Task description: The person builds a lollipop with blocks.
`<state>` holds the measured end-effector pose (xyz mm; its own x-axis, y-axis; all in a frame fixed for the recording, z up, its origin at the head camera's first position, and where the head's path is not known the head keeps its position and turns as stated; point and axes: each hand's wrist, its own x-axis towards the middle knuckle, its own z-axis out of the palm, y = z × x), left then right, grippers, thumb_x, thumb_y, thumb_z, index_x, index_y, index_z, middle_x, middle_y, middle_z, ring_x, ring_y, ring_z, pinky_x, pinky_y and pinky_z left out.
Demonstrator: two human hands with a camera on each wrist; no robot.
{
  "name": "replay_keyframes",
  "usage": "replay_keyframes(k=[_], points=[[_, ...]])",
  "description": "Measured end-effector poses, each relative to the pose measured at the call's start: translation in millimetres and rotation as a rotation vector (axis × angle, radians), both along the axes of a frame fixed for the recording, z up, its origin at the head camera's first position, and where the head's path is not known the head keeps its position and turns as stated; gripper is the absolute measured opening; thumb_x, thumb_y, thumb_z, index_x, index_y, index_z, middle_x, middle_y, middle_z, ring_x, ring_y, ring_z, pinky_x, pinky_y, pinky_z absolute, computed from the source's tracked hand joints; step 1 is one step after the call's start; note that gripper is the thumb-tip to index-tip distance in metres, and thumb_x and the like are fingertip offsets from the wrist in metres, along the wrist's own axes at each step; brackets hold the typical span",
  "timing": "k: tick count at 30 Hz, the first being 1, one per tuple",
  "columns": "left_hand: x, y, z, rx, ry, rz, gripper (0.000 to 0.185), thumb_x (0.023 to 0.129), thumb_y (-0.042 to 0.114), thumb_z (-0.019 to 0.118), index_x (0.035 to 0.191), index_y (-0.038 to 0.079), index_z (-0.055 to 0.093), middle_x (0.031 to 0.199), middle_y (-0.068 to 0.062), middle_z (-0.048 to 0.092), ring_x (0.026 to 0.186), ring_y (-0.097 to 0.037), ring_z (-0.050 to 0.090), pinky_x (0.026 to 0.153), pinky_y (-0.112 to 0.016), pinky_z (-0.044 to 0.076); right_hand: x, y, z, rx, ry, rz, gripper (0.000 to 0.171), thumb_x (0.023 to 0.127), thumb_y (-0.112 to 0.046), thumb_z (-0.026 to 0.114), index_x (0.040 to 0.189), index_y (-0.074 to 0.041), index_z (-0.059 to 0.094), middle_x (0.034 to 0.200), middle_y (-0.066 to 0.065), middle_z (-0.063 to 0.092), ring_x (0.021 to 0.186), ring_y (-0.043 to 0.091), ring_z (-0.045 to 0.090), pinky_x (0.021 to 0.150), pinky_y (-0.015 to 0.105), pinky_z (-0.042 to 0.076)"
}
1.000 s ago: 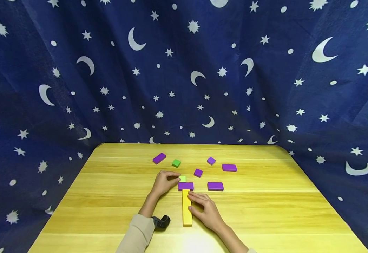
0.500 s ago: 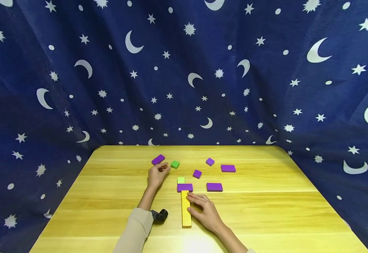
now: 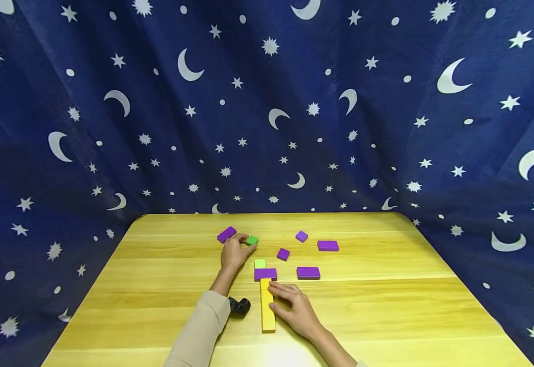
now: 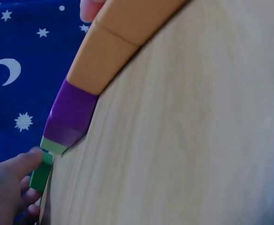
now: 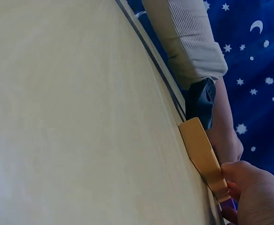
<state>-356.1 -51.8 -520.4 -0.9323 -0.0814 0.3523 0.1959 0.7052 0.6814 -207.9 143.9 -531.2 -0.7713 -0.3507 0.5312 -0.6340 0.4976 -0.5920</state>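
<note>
The left hand (image 3: 233, 252) reaches far up the worktop (image 3: 386, 306), its fingers (image 4: 31, 159) pinching the green cube (image 3: 251, 240) beside a purple block (image 3: 227, 234). Nearer, the right hand (image 3: 294, 308) rests relaxed fingers against the long yellow bar (image 3: 267, 306), which lies just below the purple tile (image 3: 265, 273).

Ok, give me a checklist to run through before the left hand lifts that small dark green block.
1. Left hand on the small dark green block: ok, fingertips touch it.
2. Firm pinch on it: cannot tell.
3. Right hand steadying the long yellow block: ok, fingers rest on it.
4. Purple rectangular block across the yellow block's far end: ok.
5. Light green block behind that purple block: ok, touching it.
6. Tilted purple block beside the left hand: ok, apart from the dark green block.
</note>
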Motion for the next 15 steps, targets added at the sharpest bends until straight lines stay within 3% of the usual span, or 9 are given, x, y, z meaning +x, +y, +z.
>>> replay_keyframes(k=[3, 5, 10, 15], points=[[0.0, -1, -4.3, 0.043, 0.022, -0.015, 0.036, 0.072, 0.027, 0.080, 0.099, 0.007, 0.070, 0.088, -0.005, 0.066, 0.080, -0.020, 0.061, 0.065, -0.034, 0.050, -0.2, -1, -0.7, -0.005, -0.012, -0.002, 0.038, 0.081, -0.019, 0.071, 0.116, -0.006, 0.065, 0.124, 0.002, 0.058, 0.111, 0.016, 0.052, 0.092, 0.036, 0.045], [0.6, -3, -7.6, 0.110, 0.057, -0.072, 0.034, 0.073, 0.023, 0.079, 0.100, 0.006, 0.070, 0.090, -0.006, 0.067, 0.081, -0.021, 0.061, 0.069, -0.035, 0.052, -0.2, -2, -0.2, -0.006, -0.017, -0.002, 0.038, 0.081, -0.018, 0.071, 0.116, -0.006, 0.065, 0.124, 0.002, 0.058, 0.111, 0.016, 0.052, 0.092, 0.037, 0.045], [6.7, -5, -13.3, 0.289, 0.088, -0.333, 0.032, 0.076, 0.018, 0.077, 0.106, 0.007, 0.069, 0.099, -0.006, 0.065, 0.085, -0.022, 0.059, 0.075, -0.035, 0.052, 0.0, -1, 1.5, 0.001, -0.044, 0.002, 0.037, 0.082, -0.019, 0.070, 0.117, -0.007, 0.065, 0.125, 0.001, 0.058, 0.112, 0.016, 0.051, 0.093, 0.037, 0.045], [14.2, -1, -15.4, 0.279, 0.002, -0.510, 0.032, 0.078, 0.024, 0.075, 0.109, 0.016, 0.070, 0.105, 0.003, 0.064, 0.095, -0.018, 0.054, 0.078, -0.030, 0.050, -0.5, 0, 2.1, 0.004, -0.062, -0.006, 0.038, 0.081, -0.019, 0.070, 0.117, -0.008, 0.064, 0.126, 0.000, 0.057, 0.113, 0.015, 0.051, 0.093, 0.038, 0.044]])
